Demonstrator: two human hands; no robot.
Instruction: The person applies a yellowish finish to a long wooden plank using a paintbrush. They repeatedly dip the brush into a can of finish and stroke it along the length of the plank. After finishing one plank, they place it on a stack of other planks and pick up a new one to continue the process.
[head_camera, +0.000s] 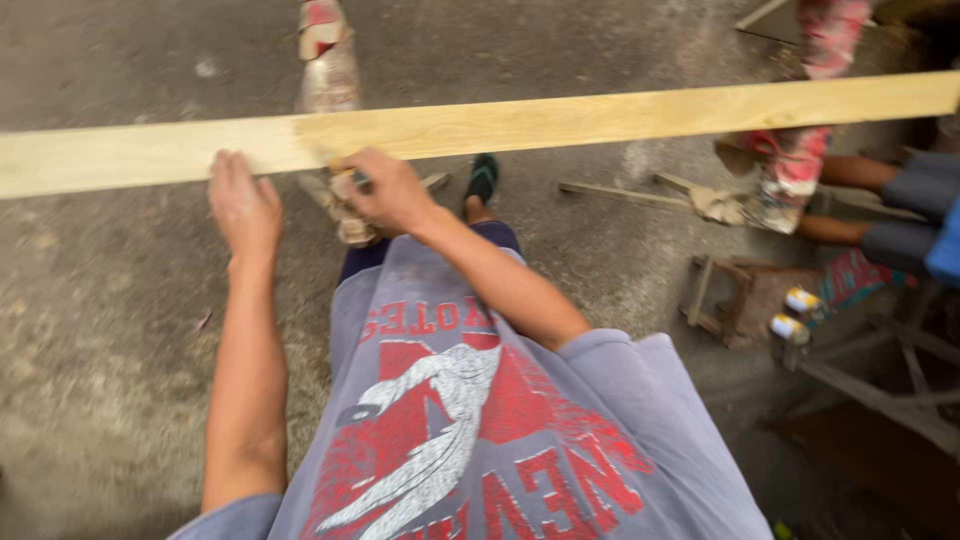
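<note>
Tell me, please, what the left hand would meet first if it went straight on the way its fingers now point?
The left hand already rests its fingertips on the long pale wooden plank, so the plank comes first; beyond it lies grey concrete floor, though depth is unclear.

**Two arms reaching forward**

Both bare arms stretch out in front. The left hand (243, 205) lies flat, palm down, fingers straight. The right hand (388, 190) is curled in a tight grip, elbow bent across the body.

The one camera is sitting on the person's head, looking straight down, close over the long wooden plank (480, 125) and the grey floor (90, 330).
</note>
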